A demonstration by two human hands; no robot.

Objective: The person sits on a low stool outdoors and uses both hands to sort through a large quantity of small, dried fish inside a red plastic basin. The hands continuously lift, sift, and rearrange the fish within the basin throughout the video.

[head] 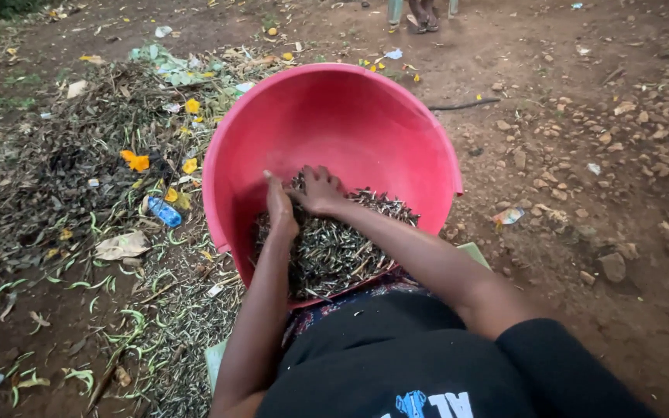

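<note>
We take the red basin as the landmark for every position below. Inside it, our left hand rests edge-on against the near-left side of a heap of small dried fish, fingers extended and together, gripping nothing we can make out. Our right hand lies palm-down on the far crest of the same heap, fingers spread and partly sunk into it; whether anything is pinched beneath the palm, we cannot tell. The heap fills only the near lower part of the basin, which is tilted toward us; the far wall is bare. Judging progress: the fish appear as one undivided mass, with no separated portion visible inside the basin, so we judge most of the handling remains. Left of the basin lies a spread of plant waste with yellow petals, green pods and scraps. Right of it is bare stony ground. Beyond its far rim, another person's feet are cut off by the frame edge. The near rim is hidden behind our dark clothing, and individual fish are too small to distinguish
</note>
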